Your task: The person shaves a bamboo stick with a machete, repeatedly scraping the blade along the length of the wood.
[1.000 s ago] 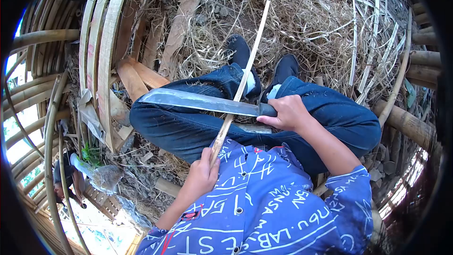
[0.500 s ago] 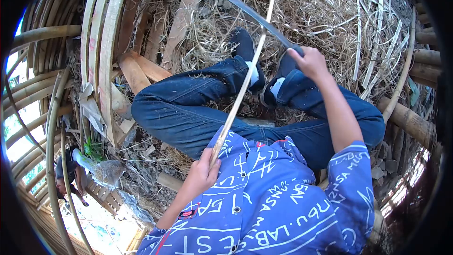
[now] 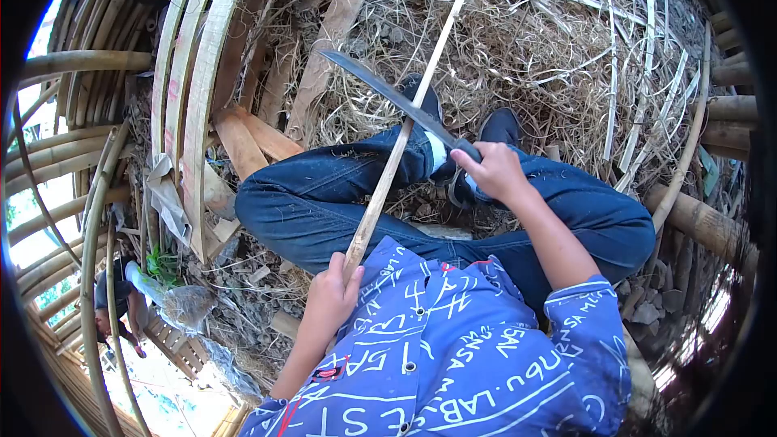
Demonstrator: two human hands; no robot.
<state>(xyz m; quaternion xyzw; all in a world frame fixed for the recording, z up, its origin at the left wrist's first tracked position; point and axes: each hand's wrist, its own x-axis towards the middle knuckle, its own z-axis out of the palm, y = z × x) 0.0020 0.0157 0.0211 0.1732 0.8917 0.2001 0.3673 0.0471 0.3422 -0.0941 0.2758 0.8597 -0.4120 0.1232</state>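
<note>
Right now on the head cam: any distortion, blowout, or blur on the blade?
Head view: heavy fisheye with black vignette, bamboo slats bow at the left; lower-left daylight is blown out; machete and bamboo strip read sharp in even shade, as do the right hand and left hand.

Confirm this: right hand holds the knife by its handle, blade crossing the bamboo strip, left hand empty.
Wrong on the left hand: it is not empty but grips the near end of the bamboo strip. The right hand holds the knife by its handle, blade crossing the strip, as the head view shows.
</note>
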